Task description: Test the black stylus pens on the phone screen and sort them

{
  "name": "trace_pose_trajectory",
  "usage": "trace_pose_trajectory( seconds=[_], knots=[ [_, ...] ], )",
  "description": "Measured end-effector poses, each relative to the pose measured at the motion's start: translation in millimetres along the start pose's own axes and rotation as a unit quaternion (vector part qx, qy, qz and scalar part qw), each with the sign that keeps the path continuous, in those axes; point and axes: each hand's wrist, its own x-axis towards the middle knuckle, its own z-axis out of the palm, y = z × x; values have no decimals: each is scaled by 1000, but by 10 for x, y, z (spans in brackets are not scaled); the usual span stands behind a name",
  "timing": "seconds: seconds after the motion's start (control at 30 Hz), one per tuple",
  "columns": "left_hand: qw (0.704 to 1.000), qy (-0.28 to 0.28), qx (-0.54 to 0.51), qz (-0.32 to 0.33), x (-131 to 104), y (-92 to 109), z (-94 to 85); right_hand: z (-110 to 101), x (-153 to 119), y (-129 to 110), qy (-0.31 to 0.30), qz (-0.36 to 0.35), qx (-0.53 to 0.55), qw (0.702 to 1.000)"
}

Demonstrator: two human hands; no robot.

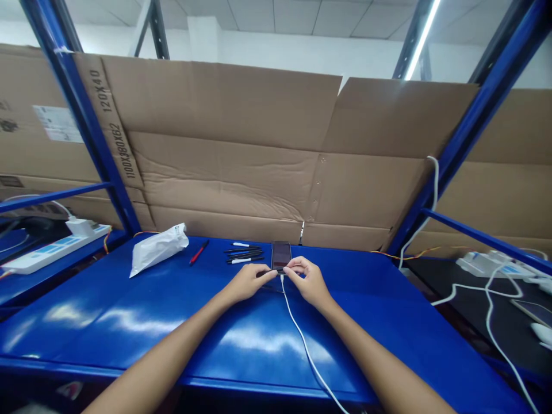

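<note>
My left hand (249, 282) and my right hand (308, 282) meet near the back of the blue shelf top, both closed. Between their fingertips they pinch a slim black pen (279, 270), held level; the fingers cover most of it. Just behind it lies a phone (282, 252) with a dark screen, its lower part hidden by my hands. From the phone's near end a white charging cable (297, 328) runs toward me over the front edge. Several black pens (245, 253), some with white parts, lie to the left of the phone, near my left hand.
A red pen (199, 253) and a white plastic packet (158, 248) lie farther left. Cardboard (224, 144) closes off the back between blue posts. Power strips stand on both sides, a white one (56, 250) at left, with loose white cables (457, 290) at right.
</note>
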Motion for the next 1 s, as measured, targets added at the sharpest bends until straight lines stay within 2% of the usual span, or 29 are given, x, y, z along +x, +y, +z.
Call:
trace_pose_trajectory(
  seconds=[0.13,0.3,0.43,0.5,0.57,0.67,0.8,0.9,1.0],
  knots=[
    [1000,19,9,9,-21,26,-32,-15,6,9,0,3,-3,1000],
    [996,-8,75,44,-54,32,-85,-16,8,29,-17,6,5,1000],
    [991,0,121,61,-55,-16,-107,-28,16,43,-24,15,-2,1000],
    [987,7,145,69,-49,-52,-120,-57,18,41,-2,5,-38,999],
    [984,20,160,76,-40,-91,-136,-95,3,26,-3,-27,-127,992],
    [981,41,170,79,-29,-149,-160,-124,-60,-12,-78,-82,-271,956],
    [978,53,186,74,-20,-215,-181,-69,-160,-44,-166,-91,-348,918],
    [976,51,199,72,-15,-256,-188,-24,-181,-51,-187,-96,-362,908],
    [974,44,209,69,-10,-293,-194,-76,-139,-52,-180,-111,-364,907]
  ],
)
